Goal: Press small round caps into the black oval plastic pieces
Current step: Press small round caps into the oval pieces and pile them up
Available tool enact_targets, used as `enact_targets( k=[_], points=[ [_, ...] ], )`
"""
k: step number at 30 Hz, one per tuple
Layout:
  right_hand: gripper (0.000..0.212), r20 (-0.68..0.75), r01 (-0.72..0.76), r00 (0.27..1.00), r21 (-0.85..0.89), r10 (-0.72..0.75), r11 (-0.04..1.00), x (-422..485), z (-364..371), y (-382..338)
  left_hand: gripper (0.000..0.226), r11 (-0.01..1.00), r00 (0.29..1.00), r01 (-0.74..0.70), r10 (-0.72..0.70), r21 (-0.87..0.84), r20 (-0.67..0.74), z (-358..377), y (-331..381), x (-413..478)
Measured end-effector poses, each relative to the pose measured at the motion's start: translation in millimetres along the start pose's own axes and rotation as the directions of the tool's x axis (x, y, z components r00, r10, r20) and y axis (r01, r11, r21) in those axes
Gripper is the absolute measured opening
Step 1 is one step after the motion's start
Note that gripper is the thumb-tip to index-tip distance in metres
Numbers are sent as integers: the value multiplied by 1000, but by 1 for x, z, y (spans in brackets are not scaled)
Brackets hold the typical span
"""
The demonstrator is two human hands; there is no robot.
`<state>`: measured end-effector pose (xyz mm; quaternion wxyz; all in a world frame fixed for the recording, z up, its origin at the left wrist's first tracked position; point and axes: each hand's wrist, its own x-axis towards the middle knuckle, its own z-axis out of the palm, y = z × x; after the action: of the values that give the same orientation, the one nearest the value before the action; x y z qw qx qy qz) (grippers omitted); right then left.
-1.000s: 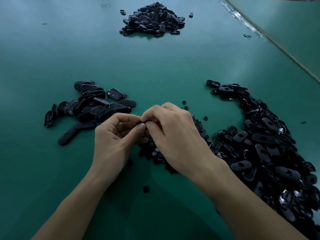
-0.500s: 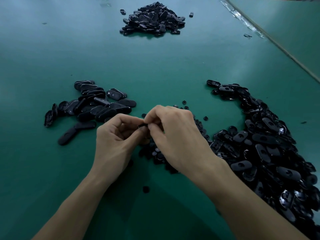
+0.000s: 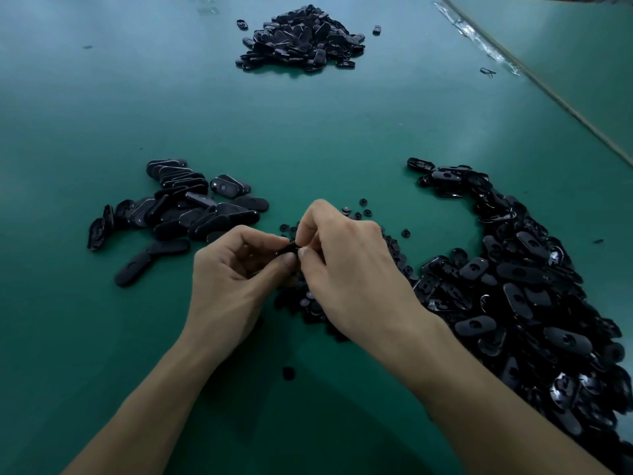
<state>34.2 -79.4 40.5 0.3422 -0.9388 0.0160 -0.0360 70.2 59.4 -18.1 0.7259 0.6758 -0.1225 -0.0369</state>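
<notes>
My left hand [image 3: 229, 289] and my right hand [image 3: 349, 269] meet at the table's middle and pinch one black oval piece [image 3: 290, 247] between their fingertips; only its edge shows. Whether a cap sits in it is hidden by my fingers. Under my right hand lies a heap of small round caps [image 3: 394, 255]. A large pile of black oval pieces [image 3: 520, 286] spreads along the right. A smaller group of oval pieces [image 3: 185, 207] lies to the left of my hands.
A third heap of black pieces [image 3: 301, 39] sits far back on the green table [image 3: 308, 132]. One loose cap [image 3: 288, 373] lies near between my forearms. A seam with tape scraps [image 3: 486, 53] runs along the far right.
Both hands have drifted slightly toward me while keeping their pinch on the piece; the right fingertips shifted a little on it. The piles have not moved.
</notes>
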Motion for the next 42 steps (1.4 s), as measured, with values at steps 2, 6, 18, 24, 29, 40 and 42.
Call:
enact_targets(
  k=[2,6,18,24,29,40,42],
  points=[
    [13,24,-10,1000,16,10,1000,1,-2,-1,14,1000,1000,-4,4,5,4,-1,1,0],
    [14,30,-5,1000,5,5,1000,2,-5,-1,19,1000,1000,-8,8,25,28,-4,-2,1],
    [12,37,55,998,-118,-51,992,-4,-5,-5,20,991,997,-73,70,108,28,-1,-4,2],
    [7,-13,47,999,-56,-48,997,2,-2,1,17,997,999,-40,40,65,5,0,-6,3],
    [23,43,11,999,23,-12,1000,9,-3,10,14,1000,1000,0,0,-14,4,-2,-6,3],
    [16,82,30,996,144,-42,989,16,-13,25,13,995,1000,15,-14,-101,9,0,-3,3],
    [16,85,32,995,140,-44,990,16,-14,25,13,995,1000,20,-20,-96,6,0,-4,3]
  ],
)
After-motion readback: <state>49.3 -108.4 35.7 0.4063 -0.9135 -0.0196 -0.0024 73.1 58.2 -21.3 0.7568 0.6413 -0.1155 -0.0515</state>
